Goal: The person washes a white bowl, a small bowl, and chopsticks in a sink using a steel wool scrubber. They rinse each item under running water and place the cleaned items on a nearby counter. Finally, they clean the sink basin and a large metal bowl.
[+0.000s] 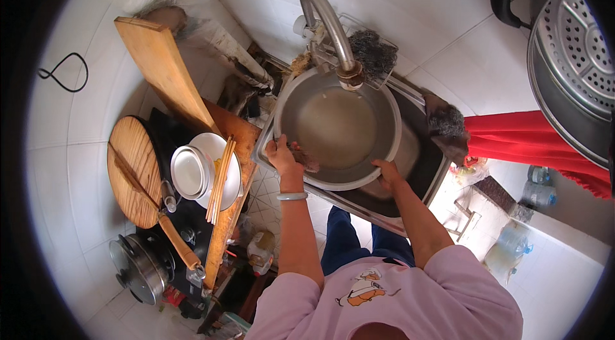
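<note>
A large round metal basin (388,114) holds cloudy, brownish water and stands in a stainless steel sink (435,186). At its lower left rim is my left hand (284,155), with a bangle on the wrist; a reddish mesh scrubber or cloth (303,157) lies at its fingers, over the basin's inner wall. My right hand (388,174) grips the basin's lower right rim, fingers over the edge. Above the basin's far side arches a metal faucet (341,37), its spout pointing down at the water. No stream is visible.
Stacked white bowls (188,174) and wooden chopsticks (222,181) stand on the left counter beside a round wooden board (132,172), an upright cutting board (163,71) and a lidded pot (144,273). Behind the basin is a wire rack with a dark scouring pad (372,54). A steamer (576,52) hangs upper right.
</note>
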Available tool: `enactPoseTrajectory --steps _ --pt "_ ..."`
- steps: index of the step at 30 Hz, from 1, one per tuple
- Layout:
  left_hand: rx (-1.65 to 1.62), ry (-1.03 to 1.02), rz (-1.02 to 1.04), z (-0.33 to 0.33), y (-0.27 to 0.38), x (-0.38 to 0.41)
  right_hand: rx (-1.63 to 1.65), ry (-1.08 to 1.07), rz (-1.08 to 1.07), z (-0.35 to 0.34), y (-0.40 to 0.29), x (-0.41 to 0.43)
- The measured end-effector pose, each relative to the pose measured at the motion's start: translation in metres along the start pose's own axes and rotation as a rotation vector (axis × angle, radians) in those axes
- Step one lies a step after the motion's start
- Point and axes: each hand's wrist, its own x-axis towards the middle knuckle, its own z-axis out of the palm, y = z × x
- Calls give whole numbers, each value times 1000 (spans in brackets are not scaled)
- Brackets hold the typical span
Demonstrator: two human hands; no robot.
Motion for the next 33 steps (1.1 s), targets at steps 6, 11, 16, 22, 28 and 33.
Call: enactPoseTrajectory --steps 6,11,16,22,28,33 --pt "-40 -115 -243 -25 -2 43 -19 135 -17 1 2 1" --pt "-26 -139 -261 -19 3 31 -30 159 -25 -17 8 -9" --pt "-60 -125 -289 -28 9 8 -10 160 7 -4 -17 -66" --pt "53 -282 -332 -34 28 -25 19 161 -89 -29 5 -91" --pt "188 -413 -161 -43 40 -100 133 173 -171 -31 -4 -181" --pt "295 -547 -274 -57 36 -160 176 221 -283 -85 63 -197"
